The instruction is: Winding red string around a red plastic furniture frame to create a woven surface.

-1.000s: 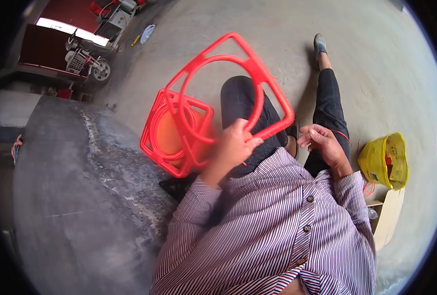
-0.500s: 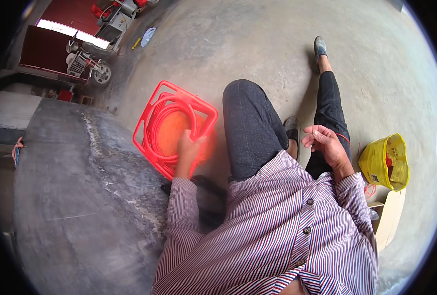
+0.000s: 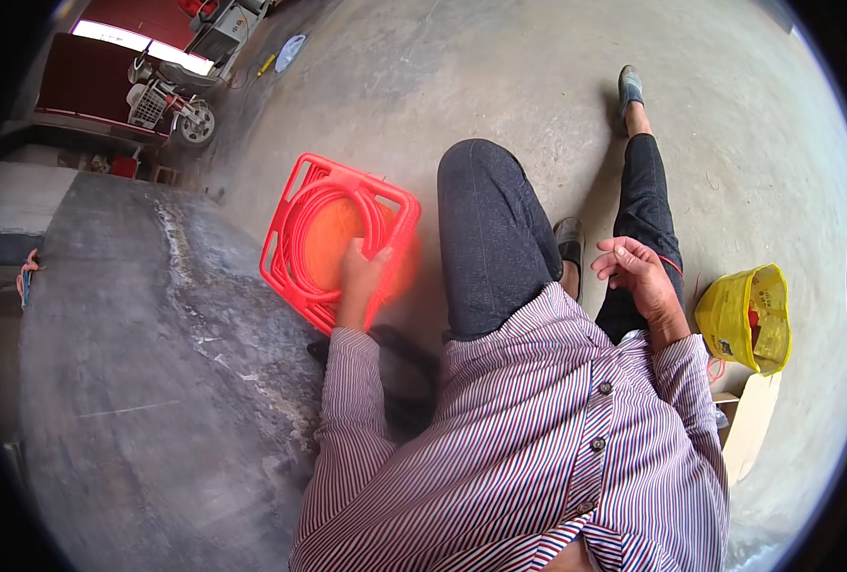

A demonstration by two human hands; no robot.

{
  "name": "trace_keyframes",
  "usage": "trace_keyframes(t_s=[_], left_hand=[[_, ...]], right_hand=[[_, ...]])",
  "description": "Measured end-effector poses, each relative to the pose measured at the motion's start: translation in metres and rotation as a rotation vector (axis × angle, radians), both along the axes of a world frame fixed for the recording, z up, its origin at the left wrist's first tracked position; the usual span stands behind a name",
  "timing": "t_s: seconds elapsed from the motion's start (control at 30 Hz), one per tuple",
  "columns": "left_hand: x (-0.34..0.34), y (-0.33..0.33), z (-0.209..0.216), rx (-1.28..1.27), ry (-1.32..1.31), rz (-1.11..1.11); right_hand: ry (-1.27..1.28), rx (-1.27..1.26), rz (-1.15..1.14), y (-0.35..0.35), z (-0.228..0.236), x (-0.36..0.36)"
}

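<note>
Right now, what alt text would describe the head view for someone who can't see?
A left hand touches stacked red plastic frames beside a bent knee; the right hand, loosely curled, is near the other leg. A yellow container sits at right, a scooter at upper left.

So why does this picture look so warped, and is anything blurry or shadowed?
Head view: the wide fisheye lens bends edges and leaves black corners; head view: the orange patch inside the red frames, by the left hand, looks soft-edged; head view: a shadow falls beside the outstretched leg, and a strip upper left glares white.
</note>
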State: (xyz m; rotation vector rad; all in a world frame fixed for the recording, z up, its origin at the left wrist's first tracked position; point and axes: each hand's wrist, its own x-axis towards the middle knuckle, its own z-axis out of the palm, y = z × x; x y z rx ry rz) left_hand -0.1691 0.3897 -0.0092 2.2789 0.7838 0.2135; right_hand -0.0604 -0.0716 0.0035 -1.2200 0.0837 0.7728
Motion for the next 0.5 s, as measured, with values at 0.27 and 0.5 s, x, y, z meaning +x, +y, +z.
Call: trace_keyframes(t_s=[0.27, 0.5], left_hand=[[0.007, 0.004, 0.006, 0.064, 0.077, -0.025], [0.007, 0.018, -0.005, 0.312, 0.145, -0.048]], right_hand=[[-0.001, 0.008, -0.005, -0.001, -0.004, 0.001], [-0.025, 0.017, -0.001, 0.001, -0.01, 0.004]])
